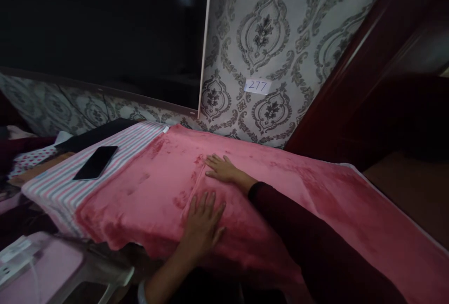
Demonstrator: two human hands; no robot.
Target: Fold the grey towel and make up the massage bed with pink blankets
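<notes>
Flatly, left hand (203,223) and right hand (222,169) press plush blanket (147,191).

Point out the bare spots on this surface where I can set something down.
Free: the pink blanket right of the right hand, up to the wall; also the blanket between the left hand and the striped cloth. Crowded: the striped cloth's far end, with the phone and a dark flat item.

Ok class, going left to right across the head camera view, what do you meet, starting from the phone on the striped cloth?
In order: phone → left hand, flat on the pink blanket → paper label marked 277 on the patterned wall → dark wooden door frame.
</notes>
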